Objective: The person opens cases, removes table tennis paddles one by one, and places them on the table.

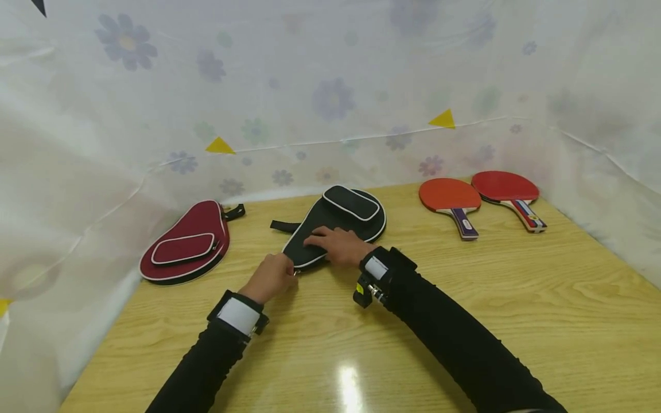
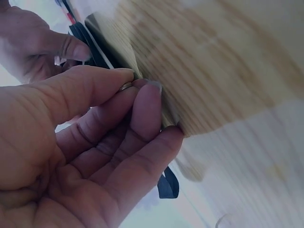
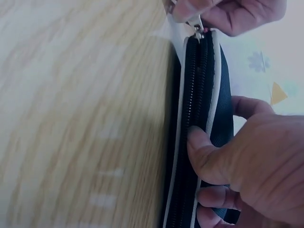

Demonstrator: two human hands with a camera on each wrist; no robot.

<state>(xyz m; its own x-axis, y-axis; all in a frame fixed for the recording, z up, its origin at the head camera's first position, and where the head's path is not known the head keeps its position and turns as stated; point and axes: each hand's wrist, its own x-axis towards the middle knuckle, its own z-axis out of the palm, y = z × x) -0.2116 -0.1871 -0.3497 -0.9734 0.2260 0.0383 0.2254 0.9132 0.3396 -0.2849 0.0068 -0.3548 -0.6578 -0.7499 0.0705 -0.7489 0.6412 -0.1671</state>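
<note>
A black paddle case (image 1: 335, 226) with white piping is shown lying flat on the wooden table (image 1: 465, 321), near the middle of the far half, its narrow handle end pointed toward the near left. The right hand (image 1: 338, 244) is laid on top of the case, fingers spread over the fabric; in the right wrist view the thumb (image 3: 204, 152) is seen pressed against the closed zipper (image 3: 192, 118) along the case's edge, so the case is pinned down rather than lifted. The left hand (image 1: 269, 277) is placed at the near tip of the case, where a small metal zipper pull (image 3: 197, 31) is pinched between the fingertips (image 2: 145, 102); in the left wrist view the fingers are curled together around that pull. A black strap (image 1: 285, 226) is seen extending from the case to the left. A second case, dark red (image 1: 186, 245) with the same white piping and a front pocket, is set well apart at the far left of the table. Two paddles are laid at the far right, close beside each other: one with an orange-red face (image 1: 450, 198) and one with a deeper red face (image 1: 506, 189), handles directed toward the near right. A white floral cloth (image 1: 330, 86) is hung behind and around the table, marked by small yellow triangles (image 1: 443, 119).
</note>
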